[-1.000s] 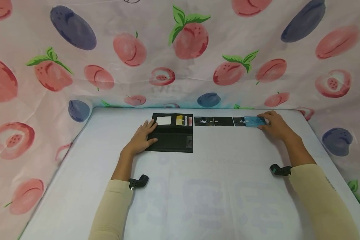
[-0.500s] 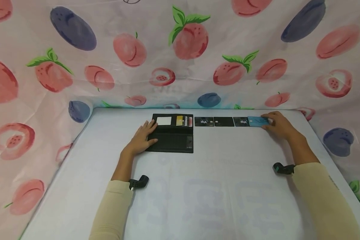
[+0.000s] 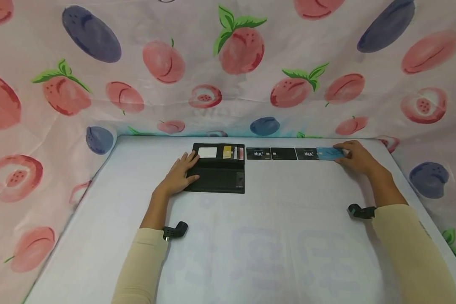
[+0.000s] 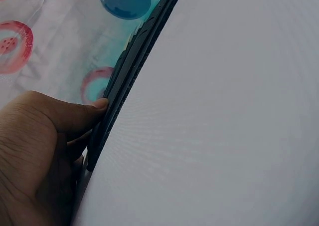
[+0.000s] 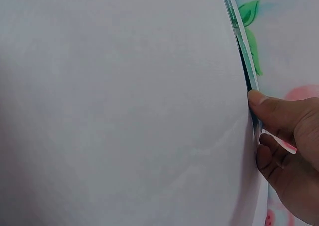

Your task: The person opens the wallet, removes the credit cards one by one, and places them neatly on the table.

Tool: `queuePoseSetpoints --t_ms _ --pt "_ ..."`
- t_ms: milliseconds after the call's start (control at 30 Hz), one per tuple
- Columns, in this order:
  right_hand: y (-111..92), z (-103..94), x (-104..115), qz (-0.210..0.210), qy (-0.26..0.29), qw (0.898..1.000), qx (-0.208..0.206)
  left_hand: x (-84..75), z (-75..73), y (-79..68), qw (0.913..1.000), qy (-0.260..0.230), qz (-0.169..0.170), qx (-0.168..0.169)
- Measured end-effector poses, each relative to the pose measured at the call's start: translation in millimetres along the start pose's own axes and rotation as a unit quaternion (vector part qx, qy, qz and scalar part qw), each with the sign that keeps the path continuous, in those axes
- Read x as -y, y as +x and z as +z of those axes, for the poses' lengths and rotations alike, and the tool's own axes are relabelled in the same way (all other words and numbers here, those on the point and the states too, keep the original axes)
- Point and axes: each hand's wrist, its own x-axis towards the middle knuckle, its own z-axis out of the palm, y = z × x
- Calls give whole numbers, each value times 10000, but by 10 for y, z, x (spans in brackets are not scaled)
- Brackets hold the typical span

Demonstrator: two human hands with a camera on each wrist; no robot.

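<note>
An open black wallet point(image 3: 220, 180) lies flat toward the back of the table, with a white window and several cards in its upper half. My left hand point(image 3: 177, 174) rests on the wallet's left edge, fingers spread and thumb on the lower half; the left wrist view shows the thumb point(image 4: 97, 106) on that edge. To the wallet's right, black cards point(image 3: 283, 154) lie in a row, two marked "Vip". At the row's right end is a blue card point(image 3: 327, 153). My right hand point(image 3: 356, 158) pinches its right end between thumb and fingers, low over the table.
A white cloth-covered table point(image 3: 266, 236) spreads in front of both arms. Behind it and at its sides hangs a fruit-printed curtain point(image 3: 197, 55), close behind the row of cards. Small black cameras point(image 3: 176, 230) are strapped at both wrists.
My right hand has slid the blue card to the right, uncovering more of the "Vip" card beside it. My left hand and the wallet have stayed in place.
</note>
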Motion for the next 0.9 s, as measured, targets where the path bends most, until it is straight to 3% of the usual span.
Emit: queuePoseSetpoints --t_ms 367,900 --pt "-37 -44 -78 417 -6 9990 148 -12 -15 5 9999 68 -62 92" --pt "-79 -5 -44 656 198 9976 47 -14 -4 9 9999 96 -73 63"
